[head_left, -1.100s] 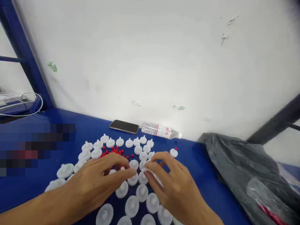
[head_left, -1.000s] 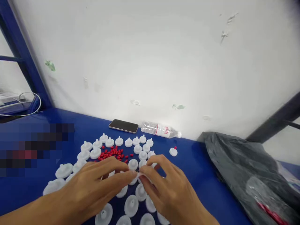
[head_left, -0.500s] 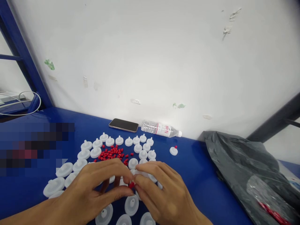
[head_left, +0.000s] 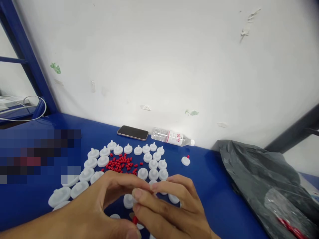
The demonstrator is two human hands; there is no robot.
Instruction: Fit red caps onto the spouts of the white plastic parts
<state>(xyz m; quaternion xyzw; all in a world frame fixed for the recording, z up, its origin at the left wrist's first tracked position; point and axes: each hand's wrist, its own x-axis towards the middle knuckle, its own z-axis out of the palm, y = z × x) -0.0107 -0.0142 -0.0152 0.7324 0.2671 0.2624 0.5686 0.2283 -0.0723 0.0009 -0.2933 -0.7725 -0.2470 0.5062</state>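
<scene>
My left hand arches over the table, its thumb and index finger spread wide apart with nothing gripped between them. My right hand is beside it, fingers bent, and the fingertips of both hands meet or overlap. A small red cap shows at the tips of my right fingers, pinched there; the thumb is mostly hidden. Under and around the hands lie white plastic discs with a central nozzle, partly covered by the fingers. Beyond them is a pile of loose red caps.
More white discs spread left and behind. One disc with a red cap fitted stands apart at right. A phone and a clear bottle lie by the wall; a dark plastic bag lies right on the blue table.
My left thumb and index finger have spread apart from their pinch near the red cap. The red cap now shows lower, by my right fingers. The view has shifted slightly.
</scene>
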